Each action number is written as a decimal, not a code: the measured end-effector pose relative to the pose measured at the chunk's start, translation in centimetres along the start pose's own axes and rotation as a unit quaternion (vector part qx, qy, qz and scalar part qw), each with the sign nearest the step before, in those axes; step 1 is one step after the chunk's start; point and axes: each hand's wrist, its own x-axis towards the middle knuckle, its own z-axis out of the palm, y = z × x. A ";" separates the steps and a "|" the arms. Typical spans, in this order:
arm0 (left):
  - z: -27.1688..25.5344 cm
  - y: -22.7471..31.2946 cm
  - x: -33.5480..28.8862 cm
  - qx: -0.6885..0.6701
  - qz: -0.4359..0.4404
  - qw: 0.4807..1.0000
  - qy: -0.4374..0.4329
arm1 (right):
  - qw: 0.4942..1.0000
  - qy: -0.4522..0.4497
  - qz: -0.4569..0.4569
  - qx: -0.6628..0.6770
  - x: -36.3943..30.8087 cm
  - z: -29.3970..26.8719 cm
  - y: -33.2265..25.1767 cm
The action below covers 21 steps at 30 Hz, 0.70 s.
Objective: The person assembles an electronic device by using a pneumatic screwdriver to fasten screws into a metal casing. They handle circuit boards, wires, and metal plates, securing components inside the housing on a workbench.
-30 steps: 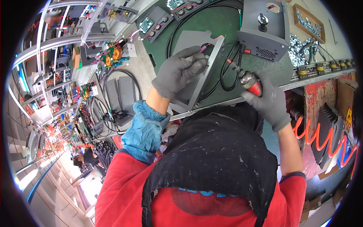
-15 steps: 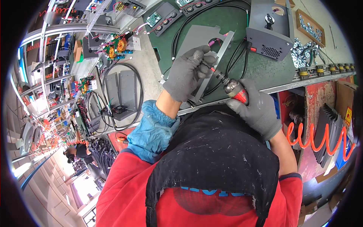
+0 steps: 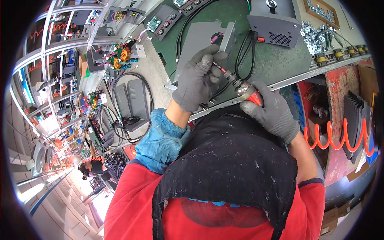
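Note:
In my right hand (image 3: 277, 116) is a red and silver air screwdriver (image 3: 244, 90), its bit pointing up and to the left. My left hand (image 3: 195, 82), in a grey glove like the right, has its fingers pinched together at the tip of that bit. Whatever small piece they hold there is hidden by the fingers. Both hands are over the near edge of the workbench. Beneath the left hand lies a flat grey sheet-metal panel (image 3: 199, 38) with a bent-up edge and a cutout, where a purple-sleeved wire end (image 3: 217, 38) shows.
A grey metal housing (image 3: 276, 30) with a red switch and vent holes stands right on the green mat (image 3: 280, 60). Loose screws (image 3: 314, 38) and a wooden box (image 3: 323, 12) lie beyond it. A black cable (image 3: 245, 60) loops nearby. An orange coiled hose (image 3: 340, 138) hangs at the right.
The bench has shifted a little up and left in view as my head moved. Both hands keep nearly the same pose, with the bit still at the left fingertips.

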 end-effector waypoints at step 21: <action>-2.1 -0.8 1.8 0.734 -0.168 0.658 -0.010 | 0.957 -0.265 0.051 -0.102 1.0 2.7 6.0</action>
